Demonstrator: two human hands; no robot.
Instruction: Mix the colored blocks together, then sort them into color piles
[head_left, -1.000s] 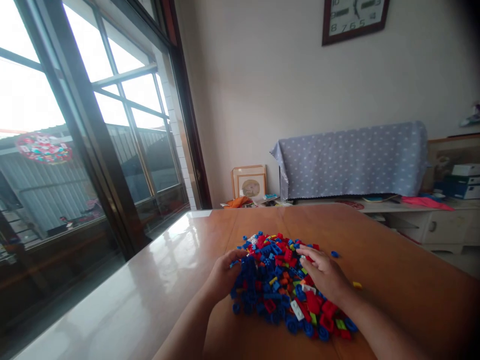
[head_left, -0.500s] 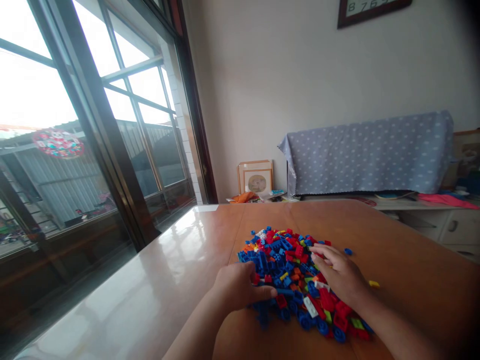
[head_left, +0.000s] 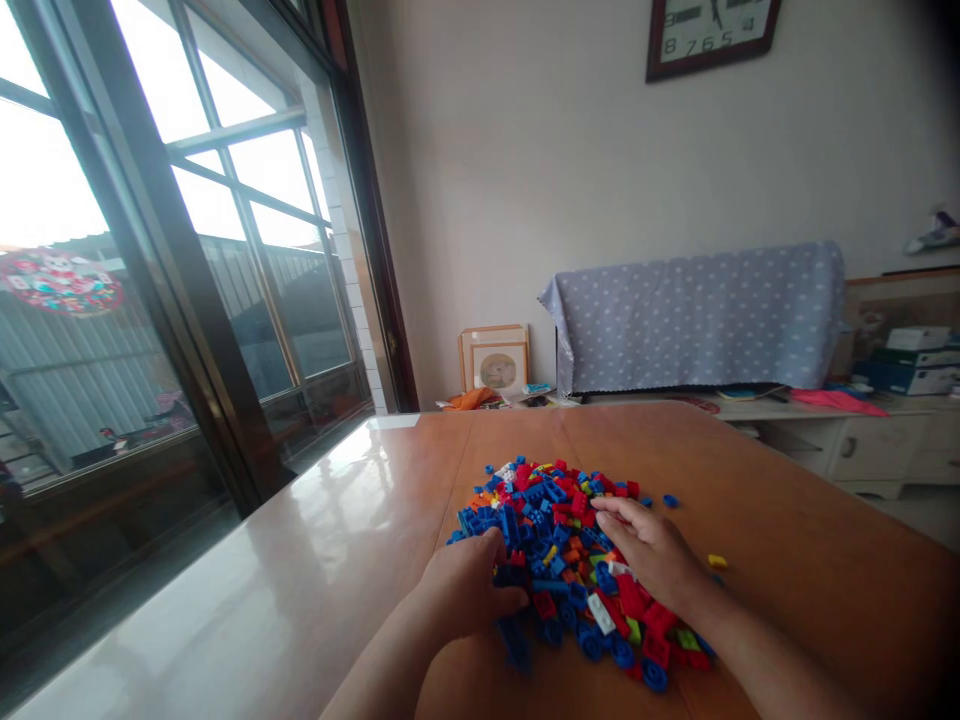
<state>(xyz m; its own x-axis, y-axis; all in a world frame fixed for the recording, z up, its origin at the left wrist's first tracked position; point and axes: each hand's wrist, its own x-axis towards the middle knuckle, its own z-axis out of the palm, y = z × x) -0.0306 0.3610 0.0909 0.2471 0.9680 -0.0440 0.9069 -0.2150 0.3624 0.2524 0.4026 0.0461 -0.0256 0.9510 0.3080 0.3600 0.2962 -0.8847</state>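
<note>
A heap of toy building bricks [head_left: 551, 530], mostly blue and red with some white, yellow, orange and green, lies spread on the wooden table. My left hand [head_left: 469, 585] is at the near left side of the heap, thumb and fingers closed around a dark blue toy brick [head_left: 511, 575]. Its fingertips are partly hidden. Over the right side of the heap, my right hand [head_left: 652, 550] has its fingers stretched out, close to the red bricks, holding nothing that I can see. A white brick [head_left: 600, 613] lies between the hands, nearer to me.
The brown table [head_left: 780, 510] has a glossy left part. A yellow brick [head_left: 718, 561] and a blue round piece [head_left: 670, 500] lie apart, right of the heap. Beyond stand a low white cabinet [head_left: 877, 447], a cloth-covered object [head_left: 697, 320] and framed pictures [head_left: 497, 368].
The view has swung slightly right and up, showing more of the wall clock. My left thumb and fingers have drawn together on a dark blue brick. My right hand stays over the heap.
</note>
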